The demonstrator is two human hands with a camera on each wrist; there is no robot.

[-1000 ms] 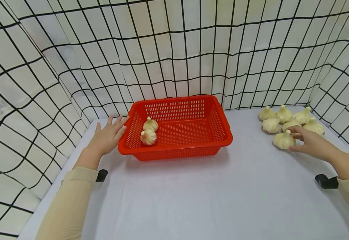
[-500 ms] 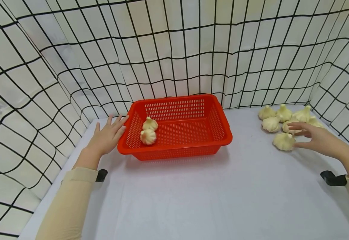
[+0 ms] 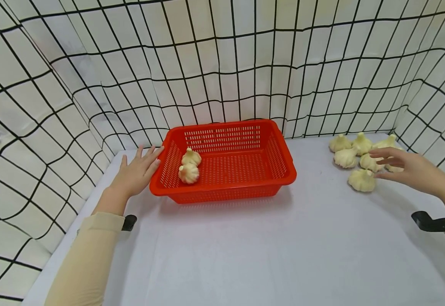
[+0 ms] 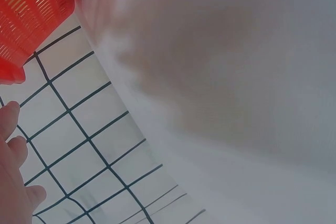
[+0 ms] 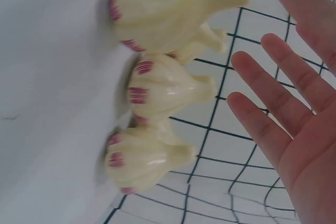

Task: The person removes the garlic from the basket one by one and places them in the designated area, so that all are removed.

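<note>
My right hand (image 3: 414,170) hovers at the right with fingers spread, holding nothing. Just left of its thumb sits the nearest garlic bulb (image 3: 362,180), upright on the table. Behind that bulb several more cluster, one of them a pale garlic bulb (image 3: 345,158); the hand partly covers others. In the right wrist view, garlic bulbs (image 5: 170,90) with pinkish marks stand beside the extended fingers (image 5: 265,124). My left hand (image 3: 134,173) lies spread, fingertips at the left rim of a red plastic basket (image 3: 226,190). Inside, at its left end, are two garlic bulbs (image 3: 189,173).
A black grid net (image 3: 222,76) over white sheeting rises behind the table and along both sides. The basket's back stands close to it. White cloth (image 3: 245,250) covers the table in front of the basket. Each wrist wears a black mount (image 3: 430,222).
My right hand has let go of the nearest garlic bulb and drawn back to the right, uncovering some bulbs behind. That bulb stays on the table. My left hand has kept its place.
</note>
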